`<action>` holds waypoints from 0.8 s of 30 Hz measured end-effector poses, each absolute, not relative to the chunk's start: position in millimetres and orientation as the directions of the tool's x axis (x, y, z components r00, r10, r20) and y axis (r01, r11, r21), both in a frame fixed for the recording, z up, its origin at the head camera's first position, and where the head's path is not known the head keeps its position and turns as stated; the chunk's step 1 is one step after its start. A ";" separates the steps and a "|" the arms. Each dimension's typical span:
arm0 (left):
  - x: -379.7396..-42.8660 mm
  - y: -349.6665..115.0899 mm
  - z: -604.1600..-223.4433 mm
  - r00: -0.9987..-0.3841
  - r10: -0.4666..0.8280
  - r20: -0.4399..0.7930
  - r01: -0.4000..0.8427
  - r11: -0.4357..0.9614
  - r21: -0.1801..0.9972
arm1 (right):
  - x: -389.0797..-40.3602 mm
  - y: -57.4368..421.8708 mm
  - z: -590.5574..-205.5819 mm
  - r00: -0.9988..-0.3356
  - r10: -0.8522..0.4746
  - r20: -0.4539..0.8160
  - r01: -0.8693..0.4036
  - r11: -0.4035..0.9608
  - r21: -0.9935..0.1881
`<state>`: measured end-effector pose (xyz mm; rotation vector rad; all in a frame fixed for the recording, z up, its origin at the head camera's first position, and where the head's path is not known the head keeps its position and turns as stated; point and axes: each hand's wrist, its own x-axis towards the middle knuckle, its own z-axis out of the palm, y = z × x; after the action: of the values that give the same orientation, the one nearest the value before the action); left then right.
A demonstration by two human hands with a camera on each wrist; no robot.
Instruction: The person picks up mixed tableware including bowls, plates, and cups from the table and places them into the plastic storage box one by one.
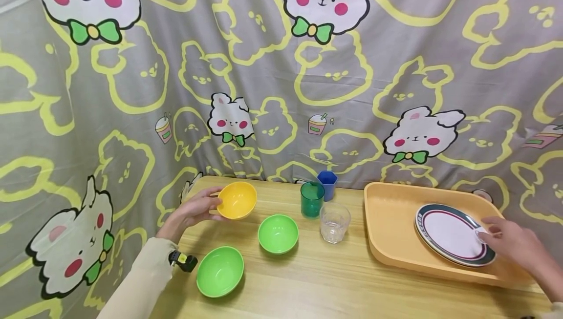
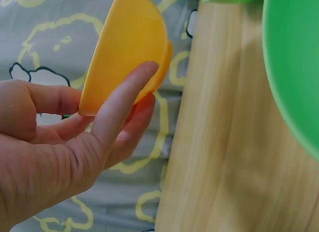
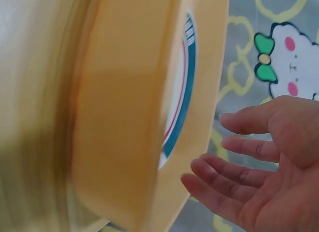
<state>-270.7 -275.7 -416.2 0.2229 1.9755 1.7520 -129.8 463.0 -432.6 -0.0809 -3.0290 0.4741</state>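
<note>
Grey cartoon-print curtain (image 1: 272,82) backs a wood-grain desk (image 1: 308,282). Fingers of the left hand (image 1: 198,207) are closed about the yellow bowl (image 1: 237,201), digits bearing on rim and outer wall and reaching toward the foot. Bowl is at the desk's rear left corner, opening tipped toward the head camera; whether its foot touches the desk cannot be told. Assessment: light, stiff, probably plastic; glossy wall liable to slip. Recommended hold: rim and wall together, with support near the foot.

Fingers of the right hand (image 1: 512,241) are apart and hold nothing, near the edge of the orange tray (image 1: 391,221); contact is unconfirmed. Within the tray lies a dark-rimmed plate (image 1: 453,233), judged rigid, smooth, heavier than the bowl and possibly breakable; best taken by its rim.

Farther out: small green bowl (image 1: 278,234), large green bowl (image 1: 220,272), green tumbler (image 1: 312,200), blue cup (image 1: 327,184), clear glass (image 1: 335,223).
</note>
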 end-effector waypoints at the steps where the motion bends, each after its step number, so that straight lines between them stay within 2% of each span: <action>1: -270.2 -274.8 -415.4 -0.870 0.430 -0.239 -0.188 0.160 0.969 | -130.7 459.9 -430.7 -0.995 0.059 0.085 0.030 0.952 -0.306; 8: -268.9 -267.7 -409.9 -0.883 0.421 -0.209 -0.166 0.136 0.977 | -132.8 440.4 -425.1 -0.968 0.035 0.249 -0.043 0.953 -0.298; 15: -267.8 -258.4 -404.1 -0.895 0.396 -0.207 -0.171 0.124 0.977 | -132.1 424.4 -422.1 -0.934 -0.014 0.357 -0.127 0.947 -0.294; 24: -263.4 -243.5 -394.6 -0.904 0.385 -0.186 -0.150 0.124 0.981 | -133.2 404.1 -413.3 -0.928 -0.017 0.373 -0.137 0.945 -0.296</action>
<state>-263.4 -243.5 -394.6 0.2276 2.0131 1.8326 -133.2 404.1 -413.3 0.1120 -2.7284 0.4520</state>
